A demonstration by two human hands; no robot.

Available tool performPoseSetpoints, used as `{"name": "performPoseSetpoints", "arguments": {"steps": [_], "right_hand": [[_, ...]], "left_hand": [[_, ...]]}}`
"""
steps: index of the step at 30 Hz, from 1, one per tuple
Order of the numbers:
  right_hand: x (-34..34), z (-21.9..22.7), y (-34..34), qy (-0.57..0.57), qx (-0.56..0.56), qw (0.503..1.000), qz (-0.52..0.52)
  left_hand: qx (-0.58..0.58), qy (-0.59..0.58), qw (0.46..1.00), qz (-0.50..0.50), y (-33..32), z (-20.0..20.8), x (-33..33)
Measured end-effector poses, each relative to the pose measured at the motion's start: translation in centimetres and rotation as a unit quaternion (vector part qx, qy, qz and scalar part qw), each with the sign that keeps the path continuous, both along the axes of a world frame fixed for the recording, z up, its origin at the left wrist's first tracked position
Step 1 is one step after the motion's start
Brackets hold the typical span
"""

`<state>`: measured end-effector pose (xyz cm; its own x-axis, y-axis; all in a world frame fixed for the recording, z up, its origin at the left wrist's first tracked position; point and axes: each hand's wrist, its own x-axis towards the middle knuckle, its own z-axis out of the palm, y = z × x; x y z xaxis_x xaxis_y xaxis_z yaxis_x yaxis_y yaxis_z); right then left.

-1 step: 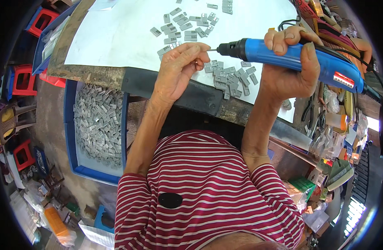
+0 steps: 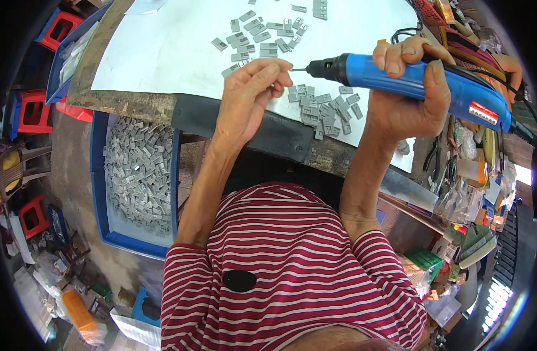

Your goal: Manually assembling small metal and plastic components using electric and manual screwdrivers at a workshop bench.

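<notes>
Small part pinched in left hand (image 2: 248,96) fingers (image 2: 267,73): hidden by fingertips, shape not discernible. Screwdriver (image 2: 409,82) bit tip: too small to resolve (contact point covered). Cord: lost beyond right rim. Far grey pieces (image 2: 318,7) on counter (image 2: 163,52): cut off by top edge. Shelf clutter (image 2: 467,234) at right: blurred, unidentifiable.

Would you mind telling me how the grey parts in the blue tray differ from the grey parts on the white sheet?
The grey parts in the blue tray lie heaped and fill the blue tray beside the bench; the grey parts on the white sheet lie loosely scattered in small clusters on the white sheet. The tray parts are far more numerous. The sheet parts lie by the left hand and the blue power screwdriver; the tray parts lie away from both hands. Both look like the same small grey pieces.
</notes>
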<state>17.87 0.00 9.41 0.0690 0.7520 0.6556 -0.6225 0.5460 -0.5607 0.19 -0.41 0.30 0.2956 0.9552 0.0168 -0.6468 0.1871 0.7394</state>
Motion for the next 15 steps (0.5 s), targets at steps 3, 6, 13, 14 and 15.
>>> {"name": "performPoseSetpoints", "arguments": {"steps": [3, 6, 13, 14, 15], "right_hand": [[0.2, 0.0, 0.4, -0.002, -0.007, 1.0, -0.025], [0.9, -0.6, 0.8, 0.009, -0.036, 0.999, -0.029], [1.1, -1.5, 1.4, -0.008, -0.06, 0.996, -0.058], [1.1, -1.6, 1.4, -0.008, -0.06, 0.996, -0.059], [1.1, -1.7, 1.4, -0.013, -0.059, 0.996, -0.06]], "left_hand": [[0.053, 0.056, 0.988, 0.135, -0.7, 1.3, -1.1], [0.093, 0.258, 0.923, 0.269, -0.7, 1.8, -2.3], [0.315, 0.611, 0.68, 0.254, -0.6, -0.1, -2.3], [0.321, 0.616, 0.675, 0.25, -0.6, -0.4, -2.2], [0.321, 0.615, 0.675, 0.249, -0.6, -0.4, -2.0]]}}
